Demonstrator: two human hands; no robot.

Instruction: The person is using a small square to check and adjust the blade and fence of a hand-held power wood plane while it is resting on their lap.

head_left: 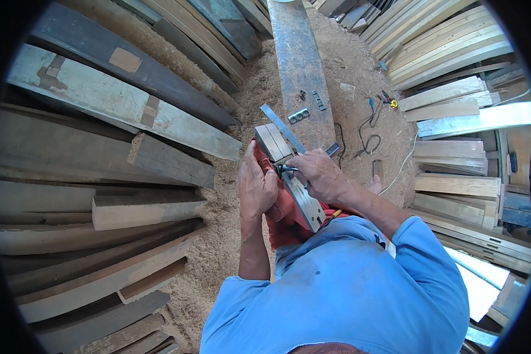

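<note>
A red electric planer (284, 207) lies upturned across my lap, its metal sole plates facing up. My left hand (258, 187) wraps round its red body from the left side. My right hand (320, 173) is closed over the middle gap in the sole, pinching a small shiny metal tool (287, 169) whose kind I cannot make out. That tool's tip reaches into the gap, where my fingers partly hide it. Just beyond the planer, a flat metal strip (281, 126) slants across the near end of the wooden plank (298, 50).
On the plank lie a metal plate with round holes (299, 115) and a narrower metal piece (319, 100). Black cable (369, 138) and a yellow-handled tool (392, 102) rest on the shaving-covered floor. Stacked timber (147, 211) lines the left, with more boards (454, 186) at right.
</note>
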